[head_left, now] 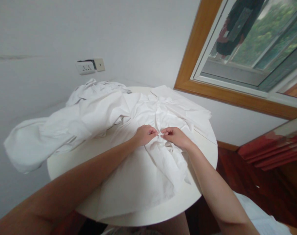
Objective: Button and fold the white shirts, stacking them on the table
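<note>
A white shirt (128, 117) lies spread and crumpled over a round white table (65, 163), one sleeve hanging off the left edge. My left hand (144, 134) and my right hand (175, 136) meet at the shirt's front placket near the middle of the table. Both hands are closed in a pinch on the fabric, fingertips almost touching each other. What sits between the fingertips is too small to make out.
A white wall with a socket plate (90, 66) stands behind the table. A wood-framed window (236, 94) is at the right, with a dark garment hanging outside. Red-brown wooden floor (248, 182) and a red striped object (273, 153) lie to the right.
</note>
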Motion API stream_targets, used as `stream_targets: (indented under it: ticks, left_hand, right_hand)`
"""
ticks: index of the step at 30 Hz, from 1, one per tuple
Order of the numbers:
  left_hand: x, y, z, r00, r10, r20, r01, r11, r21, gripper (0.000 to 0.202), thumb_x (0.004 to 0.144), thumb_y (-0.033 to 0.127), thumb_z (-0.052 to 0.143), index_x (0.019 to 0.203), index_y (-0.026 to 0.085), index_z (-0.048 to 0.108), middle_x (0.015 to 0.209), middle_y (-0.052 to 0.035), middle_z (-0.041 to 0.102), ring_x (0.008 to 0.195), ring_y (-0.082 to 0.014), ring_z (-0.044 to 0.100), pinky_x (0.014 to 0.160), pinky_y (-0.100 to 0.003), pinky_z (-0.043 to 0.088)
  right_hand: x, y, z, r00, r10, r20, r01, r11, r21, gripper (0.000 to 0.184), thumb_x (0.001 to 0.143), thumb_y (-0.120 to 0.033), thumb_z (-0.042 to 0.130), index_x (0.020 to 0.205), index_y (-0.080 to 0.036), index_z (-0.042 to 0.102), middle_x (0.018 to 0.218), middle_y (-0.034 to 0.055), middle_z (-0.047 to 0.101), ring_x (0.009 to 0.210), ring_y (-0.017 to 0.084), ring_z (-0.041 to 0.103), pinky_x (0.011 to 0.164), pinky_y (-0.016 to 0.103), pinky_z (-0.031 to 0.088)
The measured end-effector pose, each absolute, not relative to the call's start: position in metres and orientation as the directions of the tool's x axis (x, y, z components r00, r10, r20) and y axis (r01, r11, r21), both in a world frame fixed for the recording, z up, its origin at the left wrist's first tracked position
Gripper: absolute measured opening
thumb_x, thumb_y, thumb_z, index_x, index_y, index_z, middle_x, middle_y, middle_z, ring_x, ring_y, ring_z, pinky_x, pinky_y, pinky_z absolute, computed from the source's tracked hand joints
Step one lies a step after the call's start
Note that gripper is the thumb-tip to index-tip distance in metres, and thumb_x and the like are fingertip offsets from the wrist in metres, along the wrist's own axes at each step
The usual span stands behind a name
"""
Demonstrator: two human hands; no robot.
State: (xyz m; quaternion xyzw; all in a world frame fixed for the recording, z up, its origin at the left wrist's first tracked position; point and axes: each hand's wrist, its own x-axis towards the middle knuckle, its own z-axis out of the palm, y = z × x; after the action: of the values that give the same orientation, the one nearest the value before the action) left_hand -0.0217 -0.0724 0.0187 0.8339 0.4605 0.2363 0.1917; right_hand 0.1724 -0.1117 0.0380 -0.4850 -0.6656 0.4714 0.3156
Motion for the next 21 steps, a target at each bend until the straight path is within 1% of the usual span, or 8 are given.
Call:
stream_targets:
  ticks: [2,4,7,11,13,15,17,21]
  left_hand:
    - [-0.021,-0.073,0.019,0.458,0.863,0.216,0.688,-0.497,0.528,0.023,0.083,0.034,0.055,0.081,0.022,0.074,0.084,-0.0022,0.072,0.081,-0.0166,0.063,0.076,-0.027,0.046]
    - [-0.021,-0.074,0.019,0.454,0.865,0.212,0.701,-0.494,0.514,0.022,0.082,0.034,0.055,0.081,0.022,0.074,0.085,-0.0024,0.072,0.083,-0.0171,0.063,0.078,-0.027,0.046]
    - [-0.022,-0.075,0.018,0.462,0.861,0.215,0.712,-0.504,0.488,0.022,0.083,0.034,0.055,0.083,0.022,0.074,0.087,-0.0026,0.072,0.085,-0.0173,0.063,0.08,-0.028,0.046]
    - [-0.023,-0.074,0.016,0.475,0.851,0.225,0.717,-0.522,0.461,0.019,0.082,0.03,0.055,0.085,0.023,0.073,0.089,-0.0021,0.072,0.086,-0.0168,0.063,0.08,-0.027,0.046]
    - [-0.023,-0.074,0.017,0.479,0.851,0.215,0.719,-0.521,0.46,0.019,0.082,0.028,0.055,0.084,0.022,0.073,0.089,-0.0025,0.072,0.085,-0.0168,0.063,0.079,-0.027,0.046]
    - [-0.022,-0.073,0.018,0.485,0.852,0.197,0.723,-0.517,0.457,0.021,0.083,0.026,0.053,0.081,0.022,0.073,0.087,-0.0025,0.072,0.085,-0.0168,0.064,0.079,-0.026,0.045]
    - [-0.02,-0.073,0.019,0.482,0.858,0.179,0.735,-0.507,0.449,0.025,0.085,0.025,0.049,0.079,0.022,0.073,0.087,-0.003,0.072,0.086,-0.0171,0.064,0.078,-0.026,0.044]
    - [-0.019,-0.071,0.019,0.466,0.868,0.172,0.744,-0.49,0.454,0.037,0.091,0.032,0.042,0.074,0.02,0.073,0.084,-0.0056,0.072,0.082,-0.0183,0.064,0.073,-0.027,0.043]
  right_hand:
    - [0.173,-0.111,0.037,-0.346,0.933,-0.097,0.305,0.013,-0.952,0.023,0.074,-0.035,0.062,0.084,-0.015,0.068,0.061,-0.0037,0.055,0.052,0.007,0.041,0.05,0.02,0.03]
    - [0.173,-0.11,0.036,-0.351,0.922,-0.161,0.258,-0.07,-0.964,0.022,0.075,-0.037,0.061,0.081,-0.016,0.066,0.062,-0.0031,0.057,0.052,0.008,0.044,0.049,0.02,0.031]
    - [0.171,-0.108,0.032,-0.309,0.93,-0.199,0.221,-0.133,-0.966,0.022,0.071,-0.036,0.065,0.083,-0.017,0.066,0.063,-0.0028,0.059,0.053,0.008,0.047,0.049,0.019,0.033]
    - [0.168,-0.104,0.022,-0.211,0.972,-0.106,0.246,-0.052,-0.968,0.023,0.068,-0.035,0.068,0.083,-0.017,0.067,0.059,-0.0043,0.056,0.047,0.008,0.042,0.045,0.02,0.028]
    - [0.165,-0.102,0.018,-0.188,0.982,-0.027,0.293,0.03,-0.956,0.021,0.069,-0.033,0.066,0.08,-0.016,0.067,0.063,-0.0025,0.06,0.051,0.008,0.046,0.049,0.021,0.033]
    - [0.162,-0.101,0.015,-0.159,0.985,0.061,0.375,0.118,-0.919,0.016,0.07,-0.03,0.064,0.078,-0.016,0.067,0.069,-0.0004,0.063,0.058,0.01,0.052,0.057,0.022,0.039]
    - [0.159,-0.1,0.013,-0.134,0.982,0.13,0.461,0.178,-0.869,0.014,0.071,-0.027,0.062,0.076,-0.016,0.067,0.071,0.0005,0.064,0.063,0.012,0.054,0.062,0.023,0.041]
    - [0.152,-0.102,0.013,-0.119,0.973,0.2,0.589,0.231,-0.775,0.01,0.074,-0.027,0.06,0.076,-0.018,0.064,0.069,-0.0006,0.063,0.06,0.011,0.053,0.06,0.023,0.039]
